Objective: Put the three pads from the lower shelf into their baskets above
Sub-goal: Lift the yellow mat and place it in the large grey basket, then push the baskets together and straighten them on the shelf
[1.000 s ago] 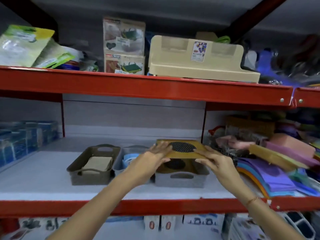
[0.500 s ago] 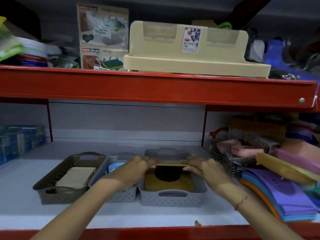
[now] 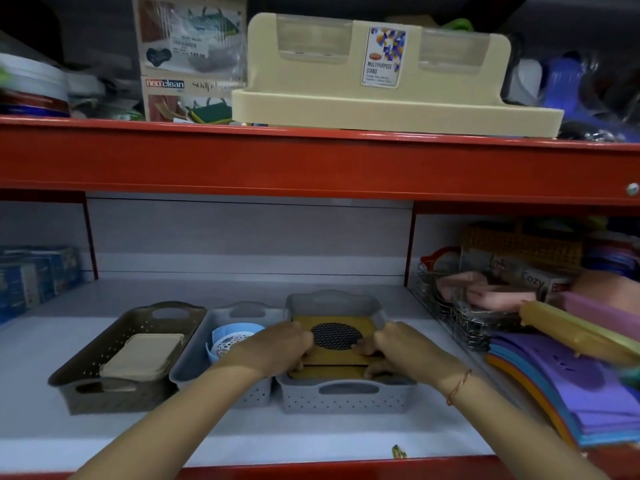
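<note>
yellow pad (black mesh circle) | in grey basket | left hand, right hand grip its edges

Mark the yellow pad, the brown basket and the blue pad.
yellow pad (image 3: 334, 336), head view, black mesh circle.
brown basket (image 3: 114, 400), head view, front wall.
blue pad (image 3: 232, 334), head view, upper rim.

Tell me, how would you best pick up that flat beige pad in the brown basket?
Probably from above, pinching its two long edges. The beige pad lies flat, low inside the brown basket, whose walls block any sideways approach. Its top face is broad and smooth, so only the edges offer purchase.
</note>
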Motion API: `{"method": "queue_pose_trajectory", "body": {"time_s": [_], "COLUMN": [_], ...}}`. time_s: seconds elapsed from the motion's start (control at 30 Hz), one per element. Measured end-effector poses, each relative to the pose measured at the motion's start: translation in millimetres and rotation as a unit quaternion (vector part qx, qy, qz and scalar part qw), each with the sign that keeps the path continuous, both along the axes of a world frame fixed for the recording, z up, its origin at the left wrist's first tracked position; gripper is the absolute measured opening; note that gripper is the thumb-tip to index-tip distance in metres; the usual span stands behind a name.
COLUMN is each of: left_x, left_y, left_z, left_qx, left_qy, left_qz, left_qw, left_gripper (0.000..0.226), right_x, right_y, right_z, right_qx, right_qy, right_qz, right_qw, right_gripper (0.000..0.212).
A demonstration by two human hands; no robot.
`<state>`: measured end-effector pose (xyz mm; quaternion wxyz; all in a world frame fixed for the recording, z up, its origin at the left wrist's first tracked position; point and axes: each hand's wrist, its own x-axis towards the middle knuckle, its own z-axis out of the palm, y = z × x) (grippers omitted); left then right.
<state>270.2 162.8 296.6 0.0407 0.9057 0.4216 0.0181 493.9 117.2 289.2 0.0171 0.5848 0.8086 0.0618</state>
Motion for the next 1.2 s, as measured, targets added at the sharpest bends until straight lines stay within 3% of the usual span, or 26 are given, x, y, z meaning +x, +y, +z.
{"method": "queue_pose_trajectory", "body": {"time_s": [0.13,0.27,0.4,0.53,0.6,0.67,0.7,0.73,0.8,0.83,0.87,0.9,1.07,1.2], "left_x": [5,9,8,-7,-24,-43,-53,-62,-79,-85,-89,-92,-90,-85], "left_y": [-5,-8,-4,0,1,6,12,19,31,34,33,32,30,28], "left_z": [4,6,5,8,11,20,25,32,44,46,47,46,39,42], "left_qx": [0.019,0.016,-0.012,-0.114,-0.135,-0.132,-0.131,-0.145,-0.254,-0.316,-0.356,-0.368,-0.368,-0.355], "left_qy": [0.036,0.060,0.063,-0.039,-0.160,-0.277,-0.315,-0.346,-0.410,-0.441,-0.459,-0.461,-0.447,-0.394], "left_qz": [-0.037,-0.039,-0.037,-0.071,-0.043,0.019,0.065,0.117,0.195,0.202,0.198,0.196,0.220,0.240], "left_qw": [0.998,0.997,0.997,0.990,0.977,0.952,0.938,0.919,0.854,0.816,0.790,0.783,0.785,0.813], "left_gripper": [0.004,0.027,0.016,0.025,0.041,0.062,0.069,0.075,0.085,0.087,0.088,0.087,0.084,0.086], "right_x": [-5,-9,-15,-20,-32,-51,-62,-76,-105,-121,-136,-151,-193,-201], "right_y": [-1,-4,-4,-4,-2,1,2,5,9,10,11,11,20,24], "right_z": [-2,-1,1,11,16,21,25,30,43,49,53,56,54,51], "right_qx": [-0.011,-0.032,-0.054,-0.115,-0.059,0.005,-0.006,-0.047,-0.138,-0.167,-0.190,-0.211,-0.233,-0.231], "right_qy": [-0.030,-0.034,-0.038,0.047,0.150,0.312,0.424,0.541,0.718,0.763,0.784,0.786,0.749,0.724], "right_qz": [-0.007,-0.026,-0.045,-0.075,-0.086,-0.097,-0.099,-0.094,-0.084,-0.091,-0.107,-0.123,-0.164,-0.209], "right_qw": [0.999,0.999,0.997,0.989,0.983,0.945,0.900,0.834,0.677,0.618,0.581,0.568,0.598,0.615], "right_gripper": [0.043,0.040,0.038,0.033,0.032,0.034,0.037,0.040,0.041,0.043,0.047,0.051,0.046,0.043]}}
